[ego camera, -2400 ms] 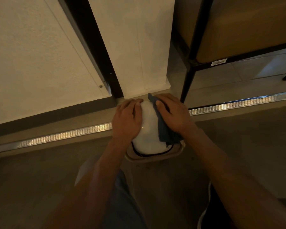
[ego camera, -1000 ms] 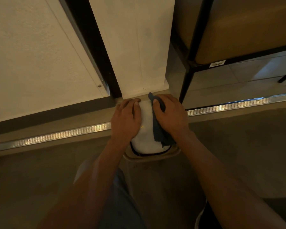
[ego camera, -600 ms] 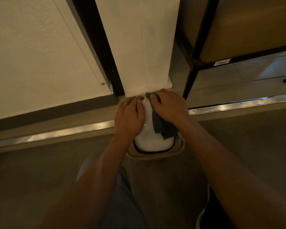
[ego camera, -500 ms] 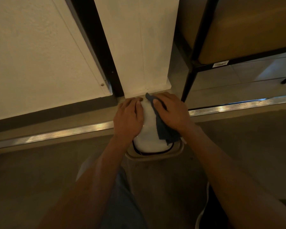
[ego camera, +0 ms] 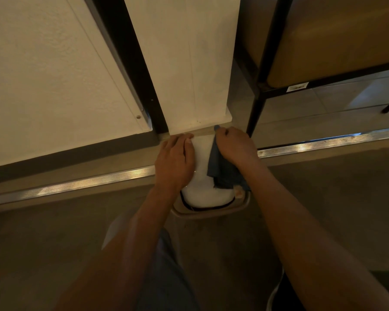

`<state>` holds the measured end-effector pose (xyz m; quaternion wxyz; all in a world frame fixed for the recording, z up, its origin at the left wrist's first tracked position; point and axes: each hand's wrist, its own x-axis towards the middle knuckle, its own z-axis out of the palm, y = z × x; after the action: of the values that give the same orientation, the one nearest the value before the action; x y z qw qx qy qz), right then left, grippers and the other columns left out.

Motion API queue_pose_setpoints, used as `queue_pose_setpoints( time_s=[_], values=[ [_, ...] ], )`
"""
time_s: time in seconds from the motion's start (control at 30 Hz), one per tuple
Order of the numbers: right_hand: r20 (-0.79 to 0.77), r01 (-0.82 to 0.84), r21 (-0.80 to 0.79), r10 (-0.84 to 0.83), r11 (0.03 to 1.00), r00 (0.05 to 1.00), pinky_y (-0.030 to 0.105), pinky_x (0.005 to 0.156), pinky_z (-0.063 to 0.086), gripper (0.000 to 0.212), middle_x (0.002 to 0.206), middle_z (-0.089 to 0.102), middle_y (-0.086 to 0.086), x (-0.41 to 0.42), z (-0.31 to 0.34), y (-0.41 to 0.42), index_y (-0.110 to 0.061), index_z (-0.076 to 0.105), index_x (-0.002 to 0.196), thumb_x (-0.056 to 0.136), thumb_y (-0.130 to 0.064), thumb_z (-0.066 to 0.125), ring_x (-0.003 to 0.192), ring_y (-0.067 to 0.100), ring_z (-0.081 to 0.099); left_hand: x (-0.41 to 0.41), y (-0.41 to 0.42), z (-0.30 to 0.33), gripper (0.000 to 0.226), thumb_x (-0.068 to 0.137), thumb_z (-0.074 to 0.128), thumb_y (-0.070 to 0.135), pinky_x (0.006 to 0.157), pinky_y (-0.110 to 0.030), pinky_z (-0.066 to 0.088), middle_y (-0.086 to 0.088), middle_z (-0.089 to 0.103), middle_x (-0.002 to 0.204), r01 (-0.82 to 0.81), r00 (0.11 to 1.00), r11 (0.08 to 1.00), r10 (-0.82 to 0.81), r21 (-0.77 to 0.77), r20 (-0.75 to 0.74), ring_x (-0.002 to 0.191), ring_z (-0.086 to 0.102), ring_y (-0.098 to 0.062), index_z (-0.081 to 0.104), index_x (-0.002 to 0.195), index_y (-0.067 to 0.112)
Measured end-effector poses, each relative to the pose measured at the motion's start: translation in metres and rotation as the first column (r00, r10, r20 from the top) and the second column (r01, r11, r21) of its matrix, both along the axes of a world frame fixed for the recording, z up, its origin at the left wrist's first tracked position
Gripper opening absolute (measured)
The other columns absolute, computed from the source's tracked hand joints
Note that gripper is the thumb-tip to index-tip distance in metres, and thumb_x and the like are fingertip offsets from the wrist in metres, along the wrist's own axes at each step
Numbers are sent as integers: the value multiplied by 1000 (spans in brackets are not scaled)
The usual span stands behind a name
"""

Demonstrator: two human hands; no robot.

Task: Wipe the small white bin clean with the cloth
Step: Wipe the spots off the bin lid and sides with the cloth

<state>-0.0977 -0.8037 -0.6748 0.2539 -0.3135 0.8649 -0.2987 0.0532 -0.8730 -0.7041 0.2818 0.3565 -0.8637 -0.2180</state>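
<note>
The small white bin (ego camera: 203, 193) stands on the floor at the foot of a white pillar, seen from above, with a rounded white lid and a beige rim at its near side. My left hand (ego camera: 174, 162) lies flat on the lid's left side, fingers straight. My right hand (ego camera: 235, 145) presses a dark blue cloth (ego camera: 220, 173) against the lid's right side near its far edge, fingers curled round the cloth. The cloth's loose end hangs down toward the rim.
A white pillar (ego camera: 189, 63) rises right behind the bin. A white panel (ego camera: 54, 75) is at the left. A black metal frame leg (ego camera: 255, 108) with a tan panel stands at the right. A metal floor strip (ego camera: 76, 187) runs across. My knee (ego camera: 162, 265) is below.
My right hand has slid the cloth further up toward the far edge of the lid, and its fingers have curled tighter. My left hand stays in place on the lid.
</note>
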Motion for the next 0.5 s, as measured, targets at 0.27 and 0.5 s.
queue_pose_setpoints(
  time_s=[0.27,0.5],
  values=[
    [-574,-251,-129,134,959,808,37,81,46,42,112,66,5,16,-17,11,-15,64,114,100,-41,34,102,27,59,-1,1,-1,38,103,36,22,98,-41,46,-12,68,114,-17,1000,1000,17,-6,-24,106,60,-25,66,117,5],
    [-252,-49,-509,-95,859,963,22,100,39,46,142,50,6,35,-43,52,-12,45,144,103,-35,43,127,18,49,1,0,-3,37,105,36,23,103,-45,46,-11,67,116,0,1000,1000,0,17,-22,108,60,-23,65,120,6]
  ],
)
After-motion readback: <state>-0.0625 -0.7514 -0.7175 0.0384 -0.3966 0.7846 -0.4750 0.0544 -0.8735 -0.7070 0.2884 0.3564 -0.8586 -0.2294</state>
